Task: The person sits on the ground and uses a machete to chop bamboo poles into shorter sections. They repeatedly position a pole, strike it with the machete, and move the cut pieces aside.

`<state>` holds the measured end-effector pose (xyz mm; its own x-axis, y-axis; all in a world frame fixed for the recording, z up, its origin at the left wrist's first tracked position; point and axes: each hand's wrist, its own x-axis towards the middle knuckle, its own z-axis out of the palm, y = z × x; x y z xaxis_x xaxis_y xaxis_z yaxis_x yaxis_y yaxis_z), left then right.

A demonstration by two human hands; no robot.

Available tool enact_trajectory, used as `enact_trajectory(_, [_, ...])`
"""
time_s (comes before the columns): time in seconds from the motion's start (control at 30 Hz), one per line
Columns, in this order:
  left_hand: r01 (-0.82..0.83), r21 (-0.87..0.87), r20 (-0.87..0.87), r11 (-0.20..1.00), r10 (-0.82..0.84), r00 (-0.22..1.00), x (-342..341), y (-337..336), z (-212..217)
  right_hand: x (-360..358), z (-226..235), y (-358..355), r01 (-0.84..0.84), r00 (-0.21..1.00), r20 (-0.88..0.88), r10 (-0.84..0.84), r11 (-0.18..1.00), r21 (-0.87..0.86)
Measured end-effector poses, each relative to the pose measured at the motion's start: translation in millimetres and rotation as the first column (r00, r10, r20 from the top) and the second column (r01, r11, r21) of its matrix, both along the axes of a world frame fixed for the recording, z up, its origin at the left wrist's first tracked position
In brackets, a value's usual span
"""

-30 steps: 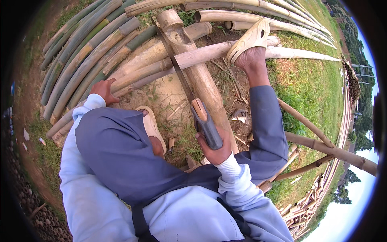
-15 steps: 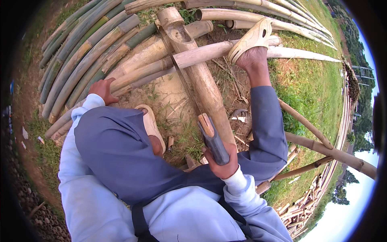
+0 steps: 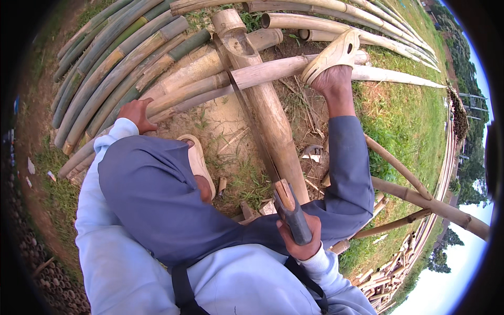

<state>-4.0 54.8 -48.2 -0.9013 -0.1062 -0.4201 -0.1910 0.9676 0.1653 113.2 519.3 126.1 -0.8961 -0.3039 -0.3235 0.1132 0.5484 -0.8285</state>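
My right hand (image 3: 303, 237) is wrapped round the dark handle of a handsaw (image 3: 245, 105). Its long blade runs away from me and lies across a bamboo pole (image 3: 202, 88). To the left, my left hand (image 3: 137, 115) grips that same pole, thumb on the near side. The pole rests across a thick bamboo log (image 3: 265, 113) with a notch cut near its far end. My right foot, in a cream clog (image 3: 332, 55), presses on the pole right of the blade. My other clog (image 3: 198, 163) is on the ground below the pole.
Several green and tan bamboo poles (image 3: 113, 68) lie side by side at the far left. Longer pale poles (image 3: 336, 29) stretch off to the far right. A bamboo frame (image 3: 420, 197) stands at my right, near a heap of cut pieces (image 3: 388, 278). Offcuts lie by my feet.
My right hand has drawn the saw back toward me and slightly right. My left hand and both feet keep their places on the pole and ground.
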Motion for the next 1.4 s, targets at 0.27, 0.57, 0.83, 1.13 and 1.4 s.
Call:
enact_trajectory(0.27, [0.011,0.006,-0.043,1.000,-0.011,0.999,-11.8,-5.5,3.0,-48.0,-53.7,-30.0,0.032,0.998,-0.058,-0.037,0.995,-0.090])
enact_trajectory(0.57, [0.033,0.050,-0.058,0.998,-0.030,0.998,-5.1,-4.0,-1.0,8.4,-8.8,4.7,-0.058,0.998,-0.013,0.057,0.998,-0.012])
enact_trajectory(0.83, [0.003,0.043,0.043,0.999,-0.005,0.999,-9.1,-1.2,3.9,-53.4,-41.1,-22.4,-0.005,0.998,-0.055,-0.001,0.995,-0.104])
enact_trajectory(1.13, [0.107,0.125,-0.071,0.986,-0.099,0.993,4.3,-5.8,48.5,-40.6,-34.7,-16.3,0.072,0.997,0.009,-0.072,0.985,-0.160])
enact_trajectory(1.4, [0.196,-0.113,-0.603,0.974,-0.224,0.765,38.2,4.0,15.9,-34.3,-48.1,-19.2,0.094,0.995,-0.015,-0.097,0.986,-0.140])
